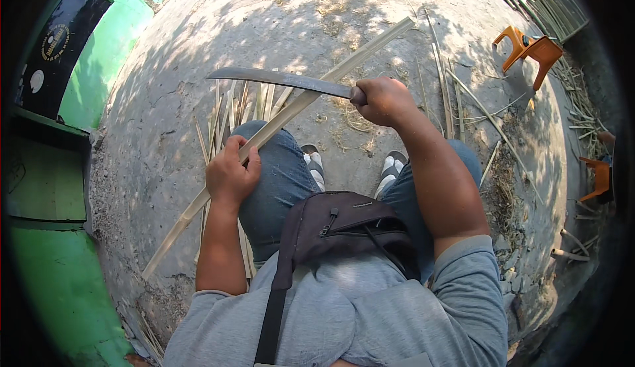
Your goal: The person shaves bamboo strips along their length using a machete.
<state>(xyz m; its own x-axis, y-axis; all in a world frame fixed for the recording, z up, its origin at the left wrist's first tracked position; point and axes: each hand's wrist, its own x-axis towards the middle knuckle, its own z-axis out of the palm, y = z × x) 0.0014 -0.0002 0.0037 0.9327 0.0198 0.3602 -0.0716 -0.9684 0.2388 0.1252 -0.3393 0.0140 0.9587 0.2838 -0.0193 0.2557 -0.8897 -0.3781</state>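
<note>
My left hand (pixel 233 171) is closed around a long pale bamboo strip (pixel 284 117), which slants from the lower left up to the upper right across my left knee. My right hand (pixel 387 101) grips the handle of a machete (pixel 281 78). Its long curved blade points left and crosses the strip a little above my left hand. Whether the edge touches or bites into the strip, I cannot tell. More split strips (pixel 226 110) lie in a bunch on the ground beside and beyond my left leg.
Loose strips and poles (pixel 489 112) lie on the dusty ground (pixel 317 30) at the right. An orange plastic stool (pixel 529 53) stands far right, with another orange piece (pixel 598 178) nearer. A green wall (pixel 53 281) runs along the left. A dark bag (pixel 344 225) hangs at my front.
</note>
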